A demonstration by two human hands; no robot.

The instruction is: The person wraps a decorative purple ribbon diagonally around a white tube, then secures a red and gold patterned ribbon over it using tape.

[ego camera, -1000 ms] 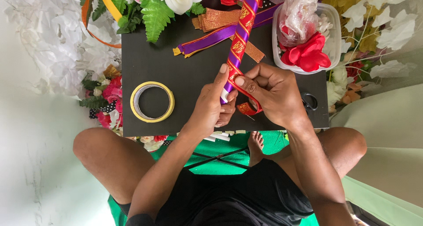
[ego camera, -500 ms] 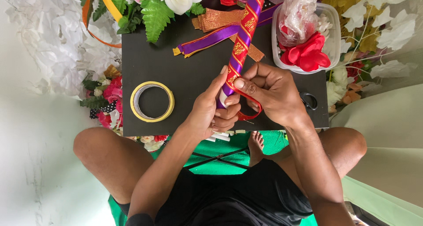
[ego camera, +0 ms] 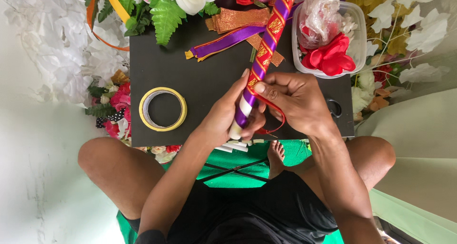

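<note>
Two hands grip a ribbon-wrapped stick [ego camera: 264, 49] above the black board [ego camera: 200, 77]: left hand [ego camera: 223, 118] clasps its lower end, right hand [ego camera: 297, 101] pinches red ribbon [ego camera: 273, 112]. Tape roll [ego camera: 163, 109] lies left.

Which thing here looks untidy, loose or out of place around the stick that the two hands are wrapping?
Little stands out. The ribbon-wrapped stick has its lower end still bare white, and a loose red ribbon loop hangs under the right hand. The left hand grips that end. The yellow tape roll lies flat.

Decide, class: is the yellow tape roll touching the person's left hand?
Apart. The head view shows bare black board between the tape roll and the left hand.
</note>
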